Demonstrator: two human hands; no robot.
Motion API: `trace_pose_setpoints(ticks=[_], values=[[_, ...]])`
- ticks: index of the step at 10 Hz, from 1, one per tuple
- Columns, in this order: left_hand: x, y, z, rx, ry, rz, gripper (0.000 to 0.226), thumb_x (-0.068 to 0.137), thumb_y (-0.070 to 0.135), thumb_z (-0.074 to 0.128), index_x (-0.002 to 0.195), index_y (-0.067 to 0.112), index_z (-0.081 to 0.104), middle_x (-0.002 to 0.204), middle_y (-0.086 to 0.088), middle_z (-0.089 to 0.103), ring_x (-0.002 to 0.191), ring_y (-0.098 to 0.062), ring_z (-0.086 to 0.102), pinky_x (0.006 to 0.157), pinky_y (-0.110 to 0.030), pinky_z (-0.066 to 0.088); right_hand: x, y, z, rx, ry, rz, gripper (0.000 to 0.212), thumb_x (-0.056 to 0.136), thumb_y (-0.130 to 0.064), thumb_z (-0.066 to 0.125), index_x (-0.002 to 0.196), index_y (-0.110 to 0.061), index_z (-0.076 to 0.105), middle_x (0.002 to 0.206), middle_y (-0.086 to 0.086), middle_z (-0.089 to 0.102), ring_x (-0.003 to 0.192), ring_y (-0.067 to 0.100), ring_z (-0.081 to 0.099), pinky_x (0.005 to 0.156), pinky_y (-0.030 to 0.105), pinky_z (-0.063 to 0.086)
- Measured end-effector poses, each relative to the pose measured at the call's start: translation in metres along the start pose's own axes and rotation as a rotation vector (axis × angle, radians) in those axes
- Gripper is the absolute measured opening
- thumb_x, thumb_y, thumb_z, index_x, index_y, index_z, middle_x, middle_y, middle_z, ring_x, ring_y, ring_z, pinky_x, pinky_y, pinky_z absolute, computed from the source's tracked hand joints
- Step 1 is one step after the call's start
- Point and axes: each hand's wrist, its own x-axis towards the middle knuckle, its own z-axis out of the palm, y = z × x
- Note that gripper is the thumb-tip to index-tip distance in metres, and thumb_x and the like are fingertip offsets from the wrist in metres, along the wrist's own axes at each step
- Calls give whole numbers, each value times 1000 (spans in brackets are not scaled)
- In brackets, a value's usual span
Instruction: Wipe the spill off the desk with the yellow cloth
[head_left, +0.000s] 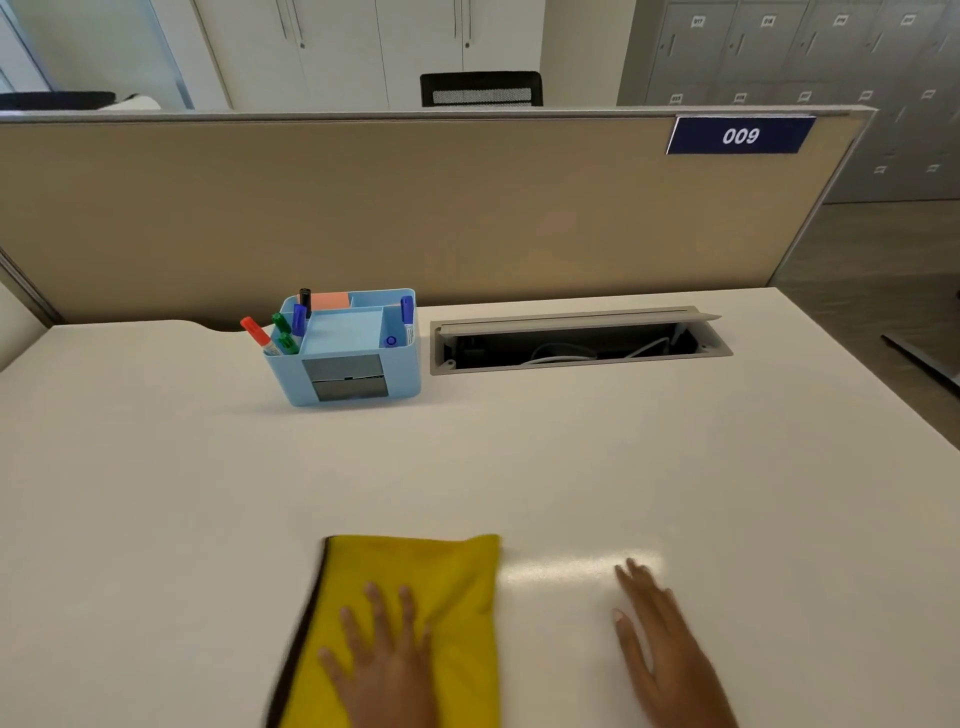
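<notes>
A yellow cloth (447, 587) with a dark edge lies flat on the white desk (571, 452) near the front edge. My left hand (387, 660) rests palm-down on the cloth with fingers spread. My right hand (660, 639) lies flat on the bare desk to the right of the cloth, fingers apart and holding nothing. A glossy patch (566, 569) shows on the desk between cloth and right hand; I cannot tell whether it is liquid or a reflection.
A light blue organiser (358, 374) with several markers stands at the back left of centre. To its right a cable hatch (576, 340) is open in the desk. A beige partition (415, 208) with a "009" sign (740, 136) closes the far side.
</notes>
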Motion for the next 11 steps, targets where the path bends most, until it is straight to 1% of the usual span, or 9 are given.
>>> trace_pose_setpoints(ticks=[1, 2, 3, 4, 5, 6, 8, 9, 11], values=[[-12, 61, 44, 146, 25, 116, 52, 97, 34, -7, 138, 12, 17, 153, -5, -26, 141, -33, -10, 110, -59, 9, -11, -39, 35, 87, -339, -45, 52, 99, -42, 14, 125, -13, 49, 151, -32, 8, 136, -13, 13, 110, 5, 11], [-3, 84, 60, 200, -17, 238, 46, 97, 11, -11, 141, -1, -8, 149, -24, -28, 138, -39, -22, 112, -52, -11, -15, -38, 72, 63, -19, 60, 49, 100, -28, 4, 145, -11, -6, 157, -5, -12, 145, 14, -9, 118, 31, -6], [10, 74, 43, 157, -30, 260, 44, 97, 12, -10, 139, 1, -15, 151, -17, -25, 140, -27, -23, 114, -34, -12, 13, -36, 71, -173, -180, 111, 41, 99, -26, 28, 136, -33, 9, 153, -19, 11, 146, 22, 2, 120, 40, 2], [5, 47, 15, -107, -15, 223, 55, 97, 41, -2, 134, 17, 31, 152, 6, 25, 140, 1, -1, 110, -13, 19, 19, -32, 69, -190, -211, 370, 93, 69, -78, -15, 145, -30, 9, 158, 6, 2, 145, 27, -3, 117, 49, 0], [5, 11, -6, -241, -47, 4, 83, 92, 57, 0, 111, 7, 63, 105, -33, 66, 108, -51, 55, 85, -53, 51, 23, -52, 72, -430, -175, 315, 110, 61, -80, -22, 138, -27, 34, 147, 25, 31, 139, 45, 12, 112, 60, 9], [9, -15, -20, -205, 79, -61, 50, 86, 64, 0, 124, 55, 33, 104, -40, 63, 101, -65, 50, 107, -20, 32, 23, -48, 73, -441, -153, 177, 87, 71, -80, -3, 141, -32, 15, 154, 21, 12, 140, 32, -24, 110, 53, -11], [25, -36, -25, -75, -130, -66, 100, 87, 62, -1, 100, -13, 63, 104, -43, 61, 99, -65, 51, 71, -73, 44, 63, -9, 47, -533, -285, 109, 93, 62, -89, 10, 131, -37, 46, 141, 12, 48, 135, 39, 33, 97, 71, 29], [32, -43, -28, 25, -168, -14, 94, 91, 56, 1, 98, -13, 64, 102, -43, 62, 96, -64, 54, 68, -72, 46, 82, 27, 19, -562, -166, 256, 110, 46, -92, -12, 139, -46, 22, 157, 10, 15, 142, 40, 10, 106, 70, 13], [29, -75, -35, 52, -143, -57, 98, 88, 63, 1, 98, -12, 64, 105, -45, 60, 99, -66, 50, 72, -75, 42, 38, 67, -31, -506, -78, 586, 85, 69, -82, 30, 143, -44, 14, 158, 6, 9, 143, 33, 6, 111, 62, 19]])
